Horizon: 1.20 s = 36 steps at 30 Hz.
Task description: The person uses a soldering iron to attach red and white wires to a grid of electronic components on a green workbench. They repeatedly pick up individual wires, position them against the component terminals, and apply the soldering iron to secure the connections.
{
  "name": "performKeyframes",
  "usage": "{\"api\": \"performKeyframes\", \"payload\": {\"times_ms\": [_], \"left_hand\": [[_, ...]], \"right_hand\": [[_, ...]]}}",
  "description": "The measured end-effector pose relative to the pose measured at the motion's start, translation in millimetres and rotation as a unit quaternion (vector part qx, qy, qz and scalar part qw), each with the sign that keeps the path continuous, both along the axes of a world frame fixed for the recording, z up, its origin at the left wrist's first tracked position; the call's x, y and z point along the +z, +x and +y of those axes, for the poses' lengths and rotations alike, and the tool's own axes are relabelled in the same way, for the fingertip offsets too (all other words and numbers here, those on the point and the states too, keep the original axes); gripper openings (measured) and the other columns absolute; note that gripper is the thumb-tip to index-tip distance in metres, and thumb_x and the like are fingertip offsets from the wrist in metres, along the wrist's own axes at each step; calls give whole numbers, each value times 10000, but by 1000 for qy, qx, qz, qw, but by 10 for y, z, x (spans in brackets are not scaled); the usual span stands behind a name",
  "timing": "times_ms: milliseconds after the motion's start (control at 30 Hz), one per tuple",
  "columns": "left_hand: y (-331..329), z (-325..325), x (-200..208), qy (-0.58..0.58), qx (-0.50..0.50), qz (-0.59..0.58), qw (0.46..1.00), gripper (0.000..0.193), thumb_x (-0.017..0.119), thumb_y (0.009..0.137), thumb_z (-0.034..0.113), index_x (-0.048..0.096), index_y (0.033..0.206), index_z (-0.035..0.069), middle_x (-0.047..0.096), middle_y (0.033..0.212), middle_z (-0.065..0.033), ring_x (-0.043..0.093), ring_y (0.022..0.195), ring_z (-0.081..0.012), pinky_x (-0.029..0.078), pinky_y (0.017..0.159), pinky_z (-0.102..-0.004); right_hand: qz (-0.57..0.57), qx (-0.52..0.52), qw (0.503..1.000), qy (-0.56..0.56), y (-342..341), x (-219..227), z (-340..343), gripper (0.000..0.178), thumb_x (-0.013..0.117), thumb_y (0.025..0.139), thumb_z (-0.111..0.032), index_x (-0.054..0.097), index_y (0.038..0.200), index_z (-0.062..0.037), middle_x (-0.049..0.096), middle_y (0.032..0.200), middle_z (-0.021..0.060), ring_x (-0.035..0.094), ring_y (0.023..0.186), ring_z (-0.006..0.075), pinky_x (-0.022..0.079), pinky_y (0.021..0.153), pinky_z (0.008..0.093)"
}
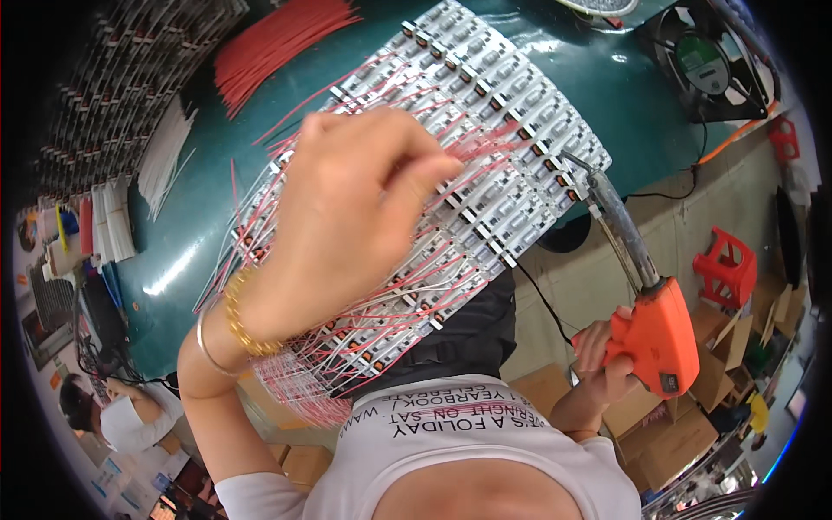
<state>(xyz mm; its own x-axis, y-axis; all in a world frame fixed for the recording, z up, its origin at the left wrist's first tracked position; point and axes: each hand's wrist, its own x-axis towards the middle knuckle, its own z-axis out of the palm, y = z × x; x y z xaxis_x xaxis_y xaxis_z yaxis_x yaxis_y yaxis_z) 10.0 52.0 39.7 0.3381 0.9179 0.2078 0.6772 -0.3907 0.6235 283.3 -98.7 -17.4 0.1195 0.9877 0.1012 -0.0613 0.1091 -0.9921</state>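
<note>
A broad panel of small circuit boards (pixel 542 100) in rows, with black and silver parts, lies at the table edge and over my lap. Many thin red wires (pixel 451 286) and white wires stick out from its left and lower parts. Above the panel my left hand (pixel 360 195) is closed, fingers curled and thumb bent in; its fingertips are mostly hidden. Blurred red wires show just beyond them. Wrapped round the grip of an orange soldering gun (pixel 654 338) is my right hand (pixel 602 351). The gun's metal tube (pixel 624 225) reaches up to the panel's right edge.
On the green table (pixel 182 251) lie a bundle of red wires (pixel 273 48) and bundles of white wires (pixel 165 152). More boards (pixel 104 95) are stacked at far left. A black fan (pixel 706 65) stands far right. Red stools (pixel 724 267) and cardboard boxes (pixel 667 446) are on the right.
</note>
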Motion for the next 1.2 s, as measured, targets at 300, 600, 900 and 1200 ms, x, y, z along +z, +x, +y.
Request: {"api": "performKeyframes", "payload": {"times_ms": [300,600,900,1200], "left_hand": [[327,-144,-264,70,-2,23,997,117,726,791,77,610,785,63,557,735,-49,504,742,-234,337,772,-357],[357,-152,-310,95,1,34,995,137,737,766,59,601,769,68,534,719,-44,493,738,-239,336,766,-367],[378,-144,-344,109,1,37,993,140,738,761,58,599,763,67,533,711,-42,495,735,-236,339,763,-368],[344,-119,-295,180,7,48,982,101,731,767,42,636,791,67,593,725,-34,531,682,-212,367,805,-367]], "right_hand": [[-23,-4,999,29,64,-137,-152,738,589,897,-536,431,1295,66,449,518,-31,430,413,91,382,445,257],[-119,-5,987,-107,59,-3,-150,627,609,828,-649,480,878,-37,445,550,-38,462,506,99,377,533,262],[-79,-45,991,-98,-51,64,-155,612,588,869,-597,525,990,-1,466,558,-22,453,478,104,379,500,270],[-37,-4,998,-40,28,17,-136,762,597,881,-555,455,1303,65,441,508,-42,429,408,87,394,451,258]]}}
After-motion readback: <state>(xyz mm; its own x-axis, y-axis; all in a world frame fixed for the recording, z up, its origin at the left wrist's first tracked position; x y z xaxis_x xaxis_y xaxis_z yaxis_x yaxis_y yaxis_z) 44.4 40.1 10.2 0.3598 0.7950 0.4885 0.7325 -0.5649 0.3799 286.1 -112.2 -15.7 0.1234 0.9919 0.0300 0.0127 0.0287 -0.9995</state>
